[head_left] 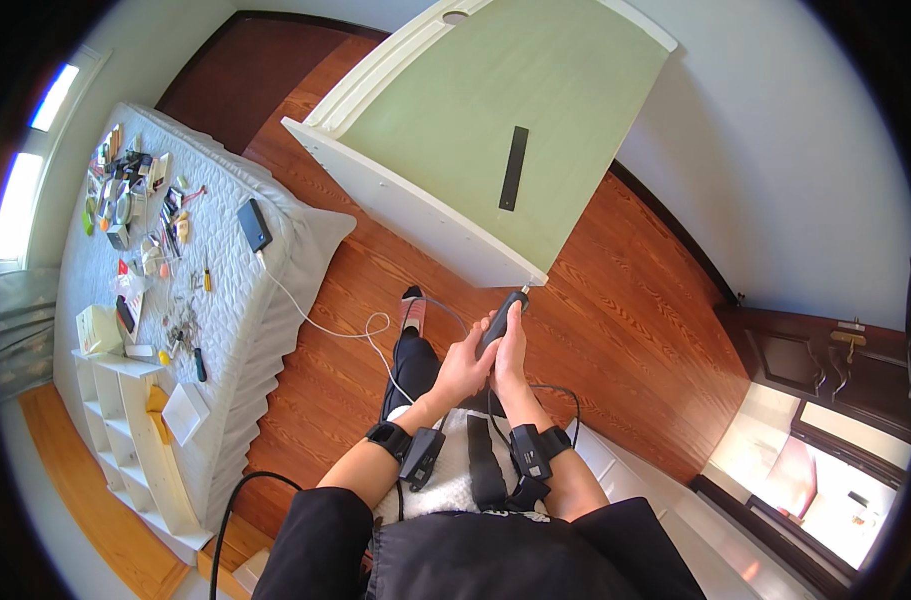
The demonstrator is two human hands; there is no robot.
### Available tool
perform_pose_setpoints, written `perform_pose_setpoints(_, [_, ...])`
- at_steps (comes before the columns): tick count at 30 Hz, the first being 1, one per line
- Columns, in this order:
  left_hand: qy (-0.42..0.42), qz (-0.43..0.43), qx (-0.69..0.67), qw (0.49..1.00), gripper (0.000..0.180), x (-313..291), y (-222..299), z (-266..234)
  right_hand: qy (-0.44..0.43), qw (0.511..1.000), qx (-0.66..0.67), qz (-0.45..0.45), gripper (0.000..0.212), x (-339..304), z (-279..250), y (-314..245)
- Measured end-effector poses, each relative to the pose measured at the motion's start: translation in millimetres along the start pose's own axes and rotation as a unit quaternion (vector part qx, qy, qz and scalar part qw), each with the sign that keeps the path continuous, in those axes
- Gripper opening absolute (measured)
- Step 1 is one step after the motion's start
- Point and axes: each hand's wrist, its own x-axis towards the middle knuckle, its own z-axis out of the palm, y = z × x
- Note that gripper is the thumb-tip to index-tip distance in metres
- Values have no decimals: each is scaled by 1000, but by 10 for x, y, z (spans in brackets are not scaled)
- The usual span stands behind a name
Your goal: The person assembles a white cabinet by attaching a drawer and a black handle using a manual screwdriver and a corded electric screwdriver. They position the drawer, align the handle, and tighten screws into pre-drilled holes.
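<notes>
Both hands are closed around a dark grey screwdriver, which points up and away from me. My left hand wraps its lower handle, and my right hand presses along its right side. The tip is at the near corner of a white cabinet; whether it sits in a screw is too small to tell. A pale green panel fills the cabinet's upward-facing side. On this panel lies a flat black strip.
At left stands a bed with a white quilted cover, strewn with small tools and parts. A dark power bank trails a white cable toward me. A white compartment shelf leans by the bed. Dark wooden doors stand at right.
</notes>
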Motion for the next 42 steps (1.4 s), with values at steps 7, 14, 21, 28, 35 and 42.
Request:
perform_pose_setpoints(7, [-7,-6,-2,1000,45,1,-18,-3,-3,1000,-5,0,54,10,-15,4])
perform_pose_setpoints(14, [-3,-18,-7,1000,45,-2,-17,12,-4,1000,-7,-1,53,13,-22,5])
perform_pose_setpoints(21, [0,-6,-4,1000,47,3,-36,17,-7,1000,-5,-5,52,-4,-9,-6])
perform_pose_setpoints(28, [-2,6,0,1000,49,14,-58,23,-7,1000,5,-2,51,3,-16,-3])
perform_pose_setpoints(35, [-12,-14,-12,1000,49,12,-35,8,7,1000,9,-2,52,40,-29,28])
perform_pose_setpoints(42, [-7,11,0,1000,49,12,-22,-2,5,1000,5,-5,52,28,-25,22])
